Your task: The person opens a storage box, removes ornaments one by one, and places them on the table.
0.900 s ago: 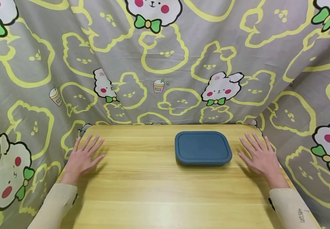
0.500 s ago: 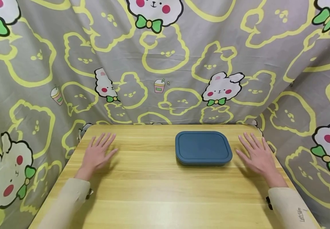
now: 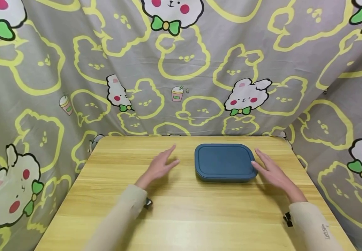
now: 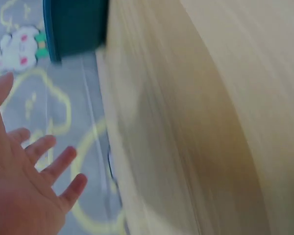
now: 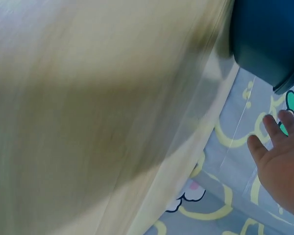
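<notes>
A dark blue rectangular lidded container (image 3: pixel 225 162) with rounded corners sits on the wooden table, lid on. To its left, my left hand (image 3: pixel 158 167) hovers with fingers and thumb spread apart, holding nothing. A gap separates that hand from the container. My right hand (image 3: pixel 272 172) is at the container's right end, fingers extended. Its thumb tip overlaps the lid's edge in the head view; whether it touches, I cannot tell. In the left wrist view the left hand (image 4: pixel 29 186) shows spread fingers below the container (image 4: pixel 78 27). The right wrist view shows the right hand (image 5: pixel 284 161) near the container (image 5: pixel 269 39).
The light wooden table (image 3: pixel 181 216) has its far edge against a grey curtain (image 3: pixel 187 69) printed with yellow outlines and white cartoon animals. The curtain also hangs along the left and right sides.
My left hand has moved right across the table, from the left edge toward the container. The right hand has shifted left, up to the container's right end. The container stays where it was.
</notes>
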Action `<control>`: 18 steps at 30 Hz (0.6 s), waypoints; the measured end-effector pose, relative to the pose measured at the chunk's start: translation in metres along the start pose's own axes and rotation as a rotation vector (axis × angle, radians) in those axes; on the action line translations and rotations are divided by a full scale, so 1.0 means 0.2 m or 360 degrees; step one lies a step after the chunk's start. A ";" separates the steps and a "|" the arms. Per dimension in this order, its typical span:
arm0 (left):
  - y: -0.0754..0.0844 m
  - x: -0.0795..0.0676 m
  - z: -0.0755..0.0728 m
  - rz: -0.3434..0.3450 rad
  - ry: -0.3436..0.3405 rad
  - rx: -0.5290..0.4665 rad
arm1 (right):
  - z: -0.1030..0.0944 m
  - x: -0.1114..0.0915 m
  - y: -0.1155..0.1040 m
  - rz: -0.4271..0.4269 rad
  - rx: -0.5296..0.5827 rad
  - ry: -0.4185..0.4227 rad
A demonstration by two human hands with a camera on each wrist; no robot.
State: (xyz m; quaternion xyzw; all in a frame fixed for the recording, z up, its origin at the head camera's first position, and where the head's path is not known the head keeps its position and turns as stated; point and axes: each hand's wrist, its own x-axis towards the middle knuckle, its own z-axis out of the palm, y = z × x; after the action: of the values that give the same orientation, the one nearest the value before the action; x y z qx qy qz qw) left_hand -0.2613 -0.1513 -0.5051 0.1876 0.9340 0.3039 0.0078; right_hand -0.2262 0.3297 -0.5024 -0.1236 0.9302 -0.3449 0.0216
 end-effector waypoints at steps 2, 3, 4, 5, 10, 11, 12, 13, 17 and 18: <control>0.07 0.04 0.06 -0.0008 -0.0065 -0.0126 | 0.01 0.01 -0.01 0.0036 0.0046 -0.0038; 0.10 0.06 0.09 -0.0005 -0.0095 -0.0174 | 0.01 0.01 -0.02 0.0050 0.0049 -0.0052; 0.13 0.07 0.12 0.0002 -0.0121 -0.0215 | 0.02 0.01 -0.02 0.0060 0.0051 -0.0066; 0.15 0.08 0.15 0.0005 -0.0153 -0.0255 | 0.02 0.02 -0.03 0.0067 0.0053 -0.0076; 0.23 0.10 0.23 0.0023 -0.0271 -0.0342 | 0.04 0.02 -0.02 0.0064 0.0065 -0.0100; 0.24 0.10 0.24 0.0020 -0.0281 -0.0348 | 0.04 0.02 -0.02 0.0058 0.0071 -0.0102; 0.25 0.10 0.25 0.0022 -0.0283 -0.0348 | 0.04 0.02 -0.01 0.0051 0.0077 -0.0107; 0.25 0.10 0.25 0.0020 -0.0284 -0.0350 | 0.04 0.01 -0.01 0.0043 0.0083 -0.0110; 0.26 0.11 0.27 0.0013 -0.0279 -0.0355 | 0.04 0.01 0.01 0.0027 0.0093 -0.0135; 0.26 0.11 0.27 0.0010 -0.0281 -0.0355 | 0.04 0.01 0.01 0.0031 0.0097 -0.0140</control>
State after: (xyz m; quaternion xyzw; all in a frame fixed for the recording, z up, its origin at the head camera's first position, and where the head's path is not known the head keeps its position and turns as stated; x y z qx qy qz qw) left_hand -0.2568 -0.0747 -0.5172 0.2147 0.8895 0.3882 0.1098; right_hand -0.2277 0.3251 -0.5095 -0.1289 0.9186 -0.3670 0.0697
